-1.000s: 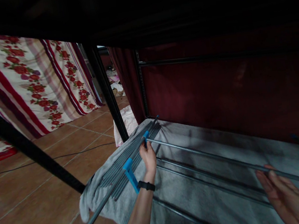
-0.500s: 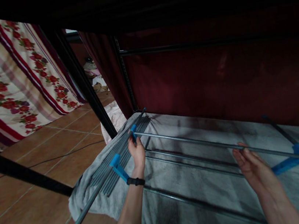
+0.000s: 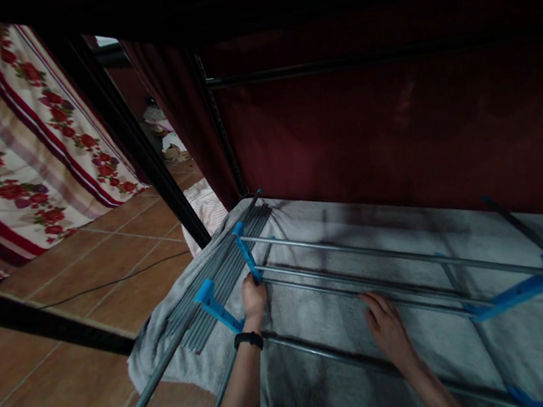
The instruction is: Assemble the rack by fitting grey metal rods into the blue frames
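Left hand (image 3: 253, 298) on unmarked blue connector (image 3: 247, 255)

Left hand (image 3: 253, 298) now lower along blue connector (image 3: 247, 259), off its top end, gripping where second rod (image 3: 364, 289) meets it; a second ago fingers were at joint of far rod (image 3: 400, 257)
Right hand (image 3: 388, 330) off far rod, moved inward and toward left, now flat on second rod near middle
Camera view swung right: right-side blue bracket (image 3: 519, 293) now fully in sight, floral sheet (image 3: 2, 154) slid toward left edge
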A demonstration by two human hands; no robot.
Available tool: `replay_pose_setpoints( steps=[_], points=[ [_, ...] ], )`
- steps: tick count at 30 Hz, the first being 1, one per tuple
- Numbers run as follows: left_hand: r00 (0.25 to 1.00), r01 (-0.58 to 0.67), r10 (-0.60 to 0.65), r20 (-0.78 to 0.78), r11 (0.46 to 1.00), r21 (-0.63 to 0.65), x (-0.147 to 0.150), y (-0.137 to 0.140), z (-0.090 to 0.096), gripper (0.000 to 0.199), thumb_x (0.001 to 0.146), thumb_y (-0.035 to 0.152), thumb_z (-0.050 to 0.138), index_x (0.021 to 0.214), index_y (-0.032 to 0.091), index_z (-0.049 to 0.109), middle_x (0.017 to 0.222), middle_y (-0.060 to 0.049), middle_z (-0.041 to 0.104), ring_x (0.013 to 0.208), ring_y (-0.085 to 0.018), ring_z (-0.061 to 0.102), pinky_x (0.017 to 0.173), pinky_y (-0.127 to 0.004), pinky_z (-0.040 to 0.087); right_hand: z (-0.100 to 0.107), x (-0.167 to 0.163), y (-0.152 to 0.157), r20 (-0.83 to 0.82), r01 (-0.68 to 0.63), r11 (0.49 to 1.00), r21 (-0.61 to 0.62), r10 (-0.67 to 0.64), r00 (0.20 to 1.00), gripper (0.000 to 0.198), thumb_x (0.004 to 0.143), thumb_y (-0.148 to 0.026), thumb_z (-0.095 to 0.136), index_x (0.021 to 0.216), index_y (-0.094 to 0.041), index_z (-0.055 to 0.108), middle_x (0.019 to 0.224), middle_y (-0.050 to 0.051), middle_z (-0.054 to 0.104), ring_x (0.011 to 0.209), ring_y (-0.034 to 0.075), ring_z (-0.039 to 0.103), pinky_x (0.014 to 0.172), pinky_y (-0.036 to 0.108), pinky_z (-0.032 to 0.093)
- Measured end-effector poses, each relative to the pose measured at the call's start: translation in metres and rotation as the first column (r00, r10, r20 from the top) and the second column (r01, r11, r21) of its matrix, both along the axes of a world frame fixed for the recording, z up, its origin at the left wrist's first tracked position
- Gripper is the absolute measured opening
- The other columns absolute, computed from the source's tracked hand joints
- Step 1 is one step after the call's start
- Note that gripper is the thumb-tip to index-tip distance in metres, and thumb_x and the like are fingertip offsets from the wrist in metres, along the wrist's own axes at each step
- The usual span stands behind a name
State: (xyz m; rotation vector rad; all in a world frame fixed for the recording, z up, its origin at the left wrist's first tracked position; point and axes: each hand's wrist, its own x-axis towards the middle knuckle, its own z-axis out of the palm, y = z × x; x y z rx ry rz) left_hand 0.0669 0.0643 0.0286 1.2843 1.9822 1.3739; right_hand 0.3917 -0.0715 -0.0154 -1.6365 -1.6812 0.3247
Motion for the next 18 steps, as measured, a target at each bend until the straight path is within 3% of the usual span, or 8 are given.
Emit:
replay_pose_setpoints(
  steps=[3, 5, 9, 18],
  points=[
    [0.999, 0.018, -0.02, -0.026, 0.998, -0.057, -0.001, 0.001, -0.003, 0.017, 0.062, 0.006, 0.057, 0.072, 0.017, 0.066, 0.07, -0.008, 0.07, 0.086, -0.026, 0.069, 0.079, -0.035, 0.053, -0.013, -0.003, 0.016, 0.292, 0.025, 1.0, 0.008, -0.026, 0.956, 0.037, 0.092, -0.019, 0.045, 0.124, -0.023, 0.063, 0.12, 0.011, 0.067, 0.112, 0.029, 0.06, 0.102, 0.05, 0.042],
    [0.999, 0.017, -0.02, -0.042, 0.997, -0.075, -0.002, 0.003, -0.007, 0.015, 0.062, 0.006, 0.056, 0.069, 0.017, 0.065, 0.07, -0.01, 0.071, 0.086, -0.027, 0.069, 0.078, -0.034, 0.052, -0.015, 0.0, 0.025, 0.369, 0.014, 1.0, -0.015, -0.007, 0.929, 0.033, 0.093, -0.017, 0.044, 0.117, -0.024, 0.064, 0.112, 0.011, 0.069, 0.104, 0.029, 0.062, 0.098, 0.048, 0.043],
    [0.997, 0.03, -0.036, -0.067, 0.996, -0.089, -0.005, 0.006, -0.018, 0.016, 0.063, 0.005, 0.055, 0.068, 0.015, 0.066, 0.075, -0.012, 0.073, 0.084, -0.026, 0.069, 0.076, -0.033, 0.051, -0.017, 0.007, 0.036, 0.341, -0.049, 0.999, -0.024, 0.054, 0.938, 0.025, 0.094, -0.02, 0.045, 0.107, -0.025, 0.066, 0.103, 0.008, 0.071, 0.095, 0.027, 0.064, 0.09, 0.043, 0.046],
    [0.987, 0.069, -0.087, -0.135, 0.989, -0.132, -0.004, 0.008, -0.031, 0.017, 0.069, 0.006, 0.054, 0.071, 0.016, 0.067, 0.082, -0.012, 0.074, 0.081, -0.023, 0.068, 0.077, -0.03, 0.05, -0.028, 0.021, 0.034, 0.302, -0.085, 0.996, -0.004, 0.082, 0.95, 0.025, 0.098, -0.026, 0.044, 0.11, -0.023, 0.066, 0.101, 0.007, 0.073, 0.095, 0.025, 0.066, 0.09, 0.042, 0.047]
  ],
)
